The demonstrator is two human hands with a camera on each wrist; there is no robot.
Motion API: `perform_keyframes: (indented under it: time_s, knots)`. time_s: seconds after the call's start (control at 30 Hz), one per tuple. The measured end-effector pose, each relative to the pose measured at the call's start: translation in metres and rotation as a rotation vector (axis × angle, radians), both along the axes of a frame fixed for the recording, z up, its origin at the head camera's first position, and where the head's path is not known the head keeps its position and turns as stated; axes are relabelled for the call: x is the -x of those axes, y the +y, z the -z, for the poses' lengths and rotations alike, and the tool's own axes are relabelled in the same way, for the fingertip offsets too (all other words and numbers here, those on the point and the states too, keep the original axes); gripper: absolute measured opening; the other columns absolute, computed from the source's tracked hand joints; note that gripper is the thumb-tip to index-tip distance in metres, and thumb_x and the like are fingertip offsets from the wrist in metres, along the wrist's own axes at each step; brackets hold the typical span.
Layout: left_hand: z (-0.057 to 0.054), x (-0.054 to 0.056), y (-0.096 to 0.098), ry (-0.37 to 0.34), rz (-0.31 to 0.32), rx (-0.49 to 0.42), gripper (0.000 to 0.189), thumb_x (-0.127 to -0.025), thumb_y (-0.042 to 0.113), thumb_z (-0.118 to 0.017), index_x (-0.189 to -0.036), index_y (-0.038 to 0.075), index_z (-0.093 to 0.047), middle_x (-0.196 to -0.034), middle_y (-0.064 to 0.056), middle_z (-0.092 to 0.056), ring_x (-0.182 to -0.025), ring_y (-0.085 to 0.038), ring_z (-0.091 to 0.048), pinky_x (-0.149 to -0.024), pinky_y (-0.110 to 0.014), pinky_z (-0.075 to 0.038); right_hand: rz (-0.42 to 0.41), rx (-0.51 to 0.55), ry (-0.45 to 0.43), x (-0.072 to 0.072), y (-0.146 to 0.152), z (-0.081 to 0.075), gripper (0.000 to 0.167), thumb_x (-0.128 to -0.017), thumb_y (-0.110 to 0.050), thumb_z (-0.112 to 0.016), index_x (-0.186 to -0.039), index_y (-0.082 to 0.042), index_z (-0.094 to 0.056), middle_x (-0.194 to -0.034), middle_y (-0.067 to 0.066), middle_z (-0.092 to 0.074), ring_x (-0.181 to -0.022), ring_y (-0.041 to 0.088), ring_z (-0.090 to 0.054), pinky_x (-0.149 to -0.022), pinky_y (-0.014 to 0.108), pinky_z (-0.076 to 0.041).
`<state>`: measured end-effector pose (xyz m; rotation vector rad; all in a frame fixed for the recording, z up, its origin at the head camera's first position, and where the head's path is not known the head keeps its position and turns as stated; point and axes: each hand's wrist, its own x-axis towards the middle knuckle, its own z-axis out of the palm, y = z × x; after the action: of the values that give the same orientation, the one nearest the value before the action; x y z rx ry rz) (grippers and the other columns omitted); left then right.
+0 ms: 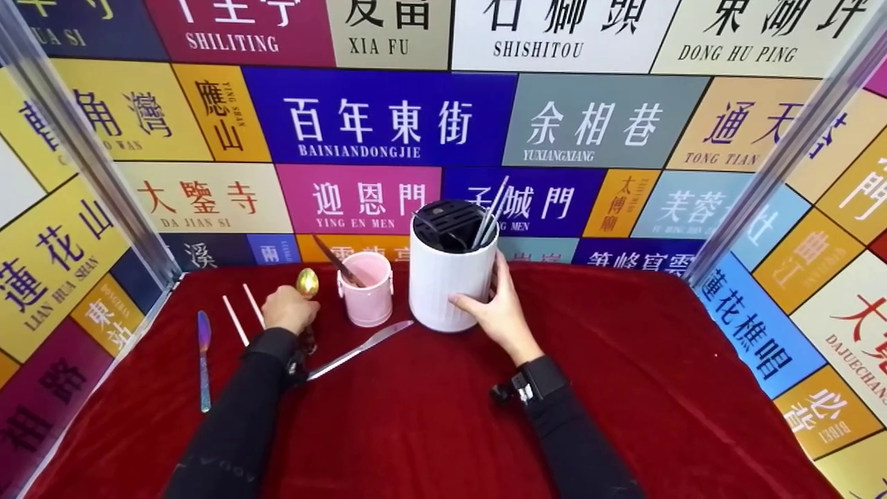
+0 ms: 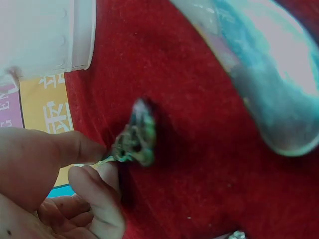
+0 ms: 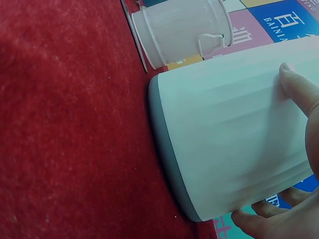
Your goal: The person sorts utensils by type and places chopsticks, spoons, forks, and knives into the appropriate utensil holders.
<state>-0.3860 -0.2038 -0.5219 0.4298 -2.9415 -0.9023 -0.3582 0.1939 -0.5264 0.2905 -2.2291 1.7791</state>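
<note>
A gold spoon [image 1: 308, 282] with an ornate handle is pinched between the thumb and fingers of my left hand [image 1: 290, 310]. Its openwork handle end [image 2: 137, 139] shows up close in the left wrist view. My right hand [image 1: 504, 315] grips the side of a white ribbed utensil holder [image 1: 443, 284], thumb across the front and fingers round the far side. The holder stands upright, its black slotted insert [image 1: 443, 215] on top and thin silver sticks [image 1: 488, 222] leaning out at the right.
Between the hands stands a pink cup [image 1: 369, 298] with a brown-handled utensil [image 1: 338, 260] in it. A silver knife [image 1: 360, 350] lies in front of it. Farther left, two pale sticks [image 1: 235, 320] and an iridescent knife [image 1: 203, 360] lie on the red cloth [image 1: 416, 416].
</note>
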Motion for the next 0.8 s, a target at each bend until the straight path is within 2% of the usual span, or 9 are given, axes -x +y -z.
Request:
perform_keyframes:
  time_s: [0.13,0.27,0.37,0.5,0.6,0.73,0.8]
  knots:
    - [0.001,0.001,-0.002,-0.026,-0.033,-0.046,0.054,-0.091,0.030,-0.075,-0.121,-0.014,-0.073,-0.131,-0.040,-0.071,-0.124,-0.056,-0.068,-0.109,-0.062,-0.056,-0.002,0.004,-0.014,-0.001,-0.001,-0.001,0.125,-0.082,-0.030,-0.101,-0.177,-0.027,-0.021,-0.176,0.004,-0.038,-0.158,0.028,-0.046,-0.128,0.054,-0.045]
    - [-0.002,0.001,-0.002,-0.037,-0.050,-0.076,0.056,-0.091,0.033,-0.075,-0.122,-0.014,-0.072,-0.130,-0.039,-0.072,-0.123,-0.053,-0.069,-0.110,-0.059,-0.056,-0.003,0.005,-0.018,-0.002,-0.001,-0.002,0.124,-0.082,-0.029,-0.101,-0.177,-0.028,-0.021,-0.176,0.004,-0.038,-0.158,0.029,-0.047,-0.128,0.055,-0.045]
    - [-0.007,0.000,-0.001,-0.038,-0.052,-0.093,0.049,-0.090,0.032,-0.072,-0.115,-0.010,-0.074,-0.127,-0.036,-0.074,-0.120,-0.051,-0.070,-0.107,-0.056,-0.056,-0.004,0.011,-0.015,-0.001,0.000,-0.002,0.123,-0.083,-0.027,-0.100,-0.177,-0.027,-0.021,-0.177,0.004,-0.037,-0.158,0.029,-0.046,-0.129,0.055,-0.044]
    - [-0.014,-0.002,-0.002,-0.037,-0.052,-0.111,0.033,-0.089,0.026,-0.064,-0.100,-0.003,-0.075,-0.120,-0.033,-0.076,-0.111,-0.047,-0.071,-0.096,-0.049,-0.059,-0.006,0.017,-0.016,-0.002,0.000,-0.002,0.122,-0.083,-0.027,-0.100,-0.177,-0.026,-0.021,-0.177,0.004,-0.037,-0.159,0.029,-0.045,-0.130,0.055,-0.042]
    - [-0.019,-0.002,-0.003,-0.027,-0.069,-0.146,0.028,-0.089,0.022,-0.058,-0.097,0.000,-0.074,-0.117,-0.030,-0.077,-0.110,-0.046,-0.071,-0.095,-0.048,-0.059,-0.003,0.019,-0.017,-0.002,0.000,-0.001,0.123,-0.083,-0.027,-0.100,-0.177,-0.026,-0.021,-0.176,0.004,-0.037,-0.159,0.029,-0.044,-0.130,0.055,-0.042]
    - [-0.032,-0.001,-0.006,0.059,-0.135,-0.240,0.032,-0.094,0.020,-0.057,-0.110,0.003,-0.078,-0.127,-0.025,-0.077,-0.123,-0.046,-0.069,-0.111,-0.054,-0.053,-0.004,0.024,-0.015,-0.002,-0.001,-0.002,0.123,-0.083,-0.026,-0.100,-0.177,-0.025,-0.022,-0.176,0.006,-0.038,-0.159,0.031,-0.044,-0.130,0.056,-0.042]
    - [-0.041,-0.001,-0.006,0.142,-0.173,-0.297,0.034,-0.098,0.020,-0.057,-0.120,0.006,-0.078,-0.131,-0.022,-0.076,-0.128,-0.045,-0.067,-0.117,-0.056,-0.050,-0.005,0.026,-0.015,-0.002,-0.001,-0.002,0.122,-0.082,-0.025,-0.100,-0.177,-0.025,-0.022,-0.175,0.006,-0.038,-0.159,0.031,-0.044,-0.129,0.056,-0.043]
